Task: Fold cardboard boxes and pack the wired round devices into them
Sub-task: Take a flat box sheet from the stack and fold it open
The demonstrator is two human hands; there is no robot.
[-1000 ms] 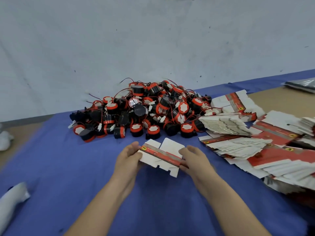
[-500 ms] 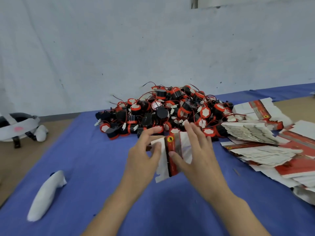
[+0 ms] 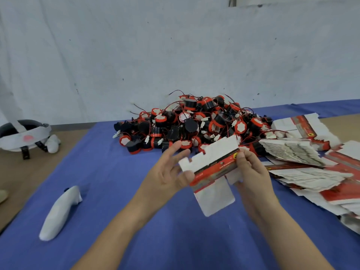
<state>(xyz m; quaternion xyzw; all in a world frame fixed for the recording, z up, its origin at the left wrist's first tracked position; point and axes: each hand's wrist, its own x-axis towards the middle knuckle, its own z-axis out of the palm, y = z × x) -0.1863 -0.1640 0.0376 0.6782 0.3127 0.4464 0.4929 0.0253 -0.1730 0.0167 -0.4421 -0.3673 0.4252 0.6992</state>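
No wording could be read. A line of small pale lettering ran along the red band of the flat cardboard box (image 3: 214,164), too blurred to make out, ending at a yellow emblem (image 3: 236,155) with a black figure. A similar emblem marked a stacked box blank (image 3: 303,129). One round device (image 3: 184,116) bore a white label with illegible red print.

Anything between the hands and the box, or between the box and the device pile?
Nothing visible. Left hand and right hand both hold the box; the pile lies just behind it with nothing between.
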